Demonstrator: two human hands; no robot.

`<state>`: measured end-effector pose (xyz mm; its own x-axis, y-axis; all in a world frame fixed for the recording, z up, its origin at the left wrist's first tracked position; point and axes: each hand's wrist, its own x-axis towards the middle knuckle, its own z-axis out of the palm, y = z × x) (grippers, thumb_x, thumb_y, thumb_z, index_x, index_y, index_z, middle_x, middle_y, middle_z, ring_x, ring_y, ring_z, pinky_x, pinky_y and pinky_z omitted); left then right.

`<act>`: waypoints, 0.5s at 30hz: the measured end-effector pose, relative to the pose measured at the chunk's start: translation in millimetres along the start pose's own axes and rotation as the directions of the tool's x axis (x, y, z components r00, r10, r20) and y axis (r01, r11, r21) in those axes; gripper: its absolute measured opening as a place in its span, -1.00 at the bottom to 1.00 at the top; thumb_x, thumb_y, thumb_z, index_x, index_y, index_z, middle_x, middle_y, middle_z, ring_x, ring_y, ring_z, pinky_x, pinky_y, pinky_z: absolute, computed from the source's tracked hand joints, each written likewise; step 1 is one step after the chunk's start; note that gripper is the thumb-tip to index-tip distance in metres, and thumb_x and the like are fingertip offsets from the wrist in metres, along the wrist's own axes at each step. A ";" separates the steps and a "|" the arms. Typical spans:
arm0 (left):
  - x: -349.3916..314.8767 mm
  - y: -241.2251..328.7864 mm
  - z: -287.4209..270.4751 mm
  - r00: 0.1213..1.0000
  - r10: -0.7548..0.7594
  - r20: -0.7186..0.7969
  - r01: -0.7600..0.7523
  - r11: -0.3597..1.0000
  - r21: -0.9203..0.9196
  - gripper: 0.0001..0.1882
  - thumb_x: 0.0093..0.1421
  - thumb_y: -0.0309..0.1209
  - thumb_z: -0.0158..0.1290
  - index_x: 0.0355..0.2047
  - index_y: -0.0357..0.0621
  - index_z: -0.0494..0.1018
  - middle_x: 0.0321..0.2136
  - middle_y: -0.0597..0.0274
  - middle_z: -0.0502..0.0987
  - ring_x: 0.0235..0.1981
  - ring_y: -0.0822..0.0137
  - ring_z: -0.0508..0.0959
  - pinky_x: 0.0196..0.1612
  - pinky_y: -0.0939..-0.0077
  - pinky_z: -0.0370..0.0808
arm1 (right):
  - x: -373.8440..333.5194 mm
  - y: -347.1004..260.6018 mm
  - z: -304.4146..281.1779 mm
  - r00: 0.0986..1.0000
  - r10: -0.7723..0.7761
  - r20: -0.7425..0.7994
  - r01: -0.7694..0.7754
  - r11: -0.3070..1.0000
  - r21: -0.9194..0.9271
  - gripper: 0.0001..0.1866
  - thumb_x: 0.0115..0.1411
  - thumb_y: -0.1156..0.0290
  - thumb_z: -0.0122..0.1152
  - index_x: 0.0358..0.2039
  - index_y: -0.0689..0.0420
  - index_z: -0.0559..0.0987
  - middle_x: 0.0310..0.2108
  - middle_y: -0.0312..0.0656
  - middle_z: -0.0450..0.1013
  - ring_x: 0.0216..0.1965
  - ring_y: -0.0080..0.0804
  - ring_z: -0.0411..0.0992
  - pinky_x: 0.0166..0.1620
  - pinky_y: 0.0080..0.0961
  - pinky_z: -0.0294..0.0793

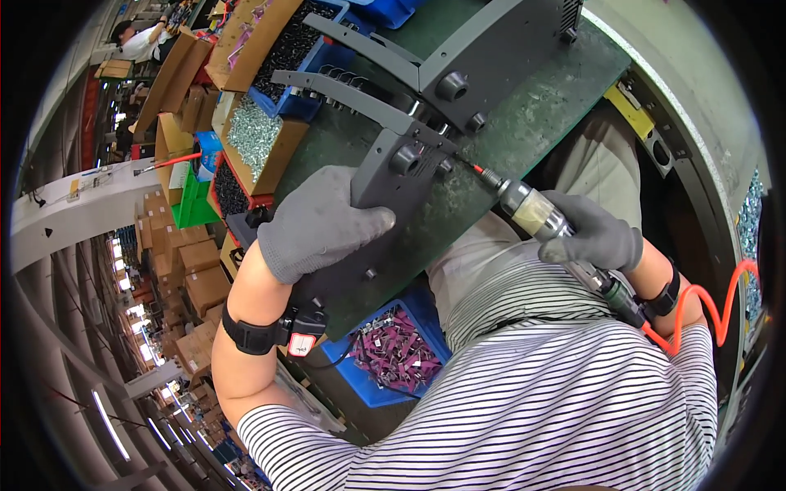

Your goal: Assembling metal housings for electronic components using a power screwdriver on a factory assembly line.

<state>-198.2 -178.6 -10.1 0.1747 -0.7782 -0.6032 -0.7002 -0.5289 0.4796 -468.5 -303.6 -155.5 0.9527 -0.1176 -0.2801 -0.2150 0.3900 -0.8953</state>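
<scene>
My left hand (323, 221), in a grey glove, grips the edge of a dark grey metal housing (383, 182) with round black feet, its thumb lying over the panel. My right hand (596, 236), gloved the same way, is wrapped round an air screwdriver (532, 211) with a coiled orange hose (694, 296). The screwdriver's thin bit points up and left to the housing's edge, close to a small black foot. Whether the bit touches a screw there is too small to tell. A second dark metal housing (499, 53) stands just beyond the first.
Both housings rest on a green worktop (548, 106). Beyond my left hand are a box of silver screws (255, 135) and a blue bin of black screws (286, 49). A blue bin of purple parts (393, 352) sits below the table edge. Another person (147, 41) is far left.
</scene>
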 end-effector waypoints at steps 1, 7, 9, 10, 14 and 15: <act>-0.1 0.8 -0.7 1.000 0.011 -0.004 -0.011 0.999 0.048 -0.68 -0.04 -0.30 0.06 -0.35 -0.33 0.48 -0.63 0.01 0.47 -0.58 0.17 0.47 -0.38 0.39 0.41 | 0.3 -0.6 0.6 0.999 -0.035 -0.007 0.034 0.997 -0.074 -0.35 -0.05 0.29 0.37 0.01 0.28 0.33 -0.33 -0.30 0.38 -0.32 -0.56 0.34 -0.20 -0.58 0.36; 0.0 4.3 -2.7 1.000 0.021 -0.007 -0.021 0.995 0.100 -0.68 -0.04 -0.31 0.05 -0.37 -0.34 0.48 -0.65 0.03 0.45 -0.60 0.21 0.44 -0.40 0.39 0.41 | 6.4 -5.8 0.9 0.999 -0.039 -0.015 0.035 0.975 -0.221 -0.35 -0.07 0.28 0.39 -0.01 0.28 0.34 -0.35 -0.28 0.38 -0.33 -0.54 0.33 -0.22 -0.55 0.36; 0.0 4.3 -2.9 1.000 -0.002 -0.001 0.002 0.997 0.073 -0.69 -0.04 -0.31 0.05 -0.38 -0.34 0.48 -0.66 0.05 0.45 -0.60 0.23 0.44 -0.41 0.39 0.41 | 6.3 -7.2 0.0 0.999 -0.053 -0.012 0.049 0.971 -0.233 -0.35 -0.08 0.28 0.39 -0.01 0.29 0.35 -0.35 -0.27 0.38 -0.34 -0.54 0.33 -0.23 -0.55 0.36; 0.2 4.2 -3.3 1.000 -0.024 0.003 0.023 0.999 0.045 -0.69 -0.05 -0.31 0.05 -0.39 -0.34 0.48 -0.66 0.06 0.44 -0.60 0.26 0.44 -0.41 0.39 0.41 | 6.2 -7.5 -0.1 0.999 -0.037 -0.007 0.034 0.968 -0.249 -0.34 -0.08 0.27 0.40 -0.01 0.30 0.35 -0.36 -0.26 0.38 -0.35 -0.54 0.33 -0.24 -0.55 0.37; 0.1 5.4 -3.6 1.000 -0.024 0.016 0.023 0.998 0.062 -0.65 -0.03 -0.26 0.08 -0.36 -0.35 0.48 -0.66 0.11 0.45 -0.60 0.31 0.43 -0.40 0.41 0.40 | 5.0 -7.0 1.7 0.999 -0.030 -0.018 0.027 0.986 -0.165 -0.32 -0.09 0.26 0.42 -0.02 0.30 0.35 -0.36 -0.26 0.39 -0.35 -0.54 0.34 -0.25 -0.55 0.38; -1.2 5.4 -4.2 1.000 -0.016 0.027 0.015 1.000 0.020 -0.59 -0.02 -0.19 0.11 -0.32 -0.33 0.48 -0.59 0.09 0.48 -0.53 0.29 0.47 -0.35 0.42 0.41 | 3.8 -7.2 2.0 0.998 -0.052 -0.027 0.046 0.978 -0.202 -0.32 -0.10 0.26 0.43 -0.01 0.30 0.35 -0.35 -0.27 0.39 -0.34 -0.54 0.35 -0.24 -0.56 0.38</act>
<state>-199.3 -181.9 -4.1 0.1667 -0.7604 -0.6277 -0.7113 -0.5336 0.4574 -462.9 -305.0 -149.5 0.9565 -0.1628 -0.2420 -0.2100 0.1916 -0.9588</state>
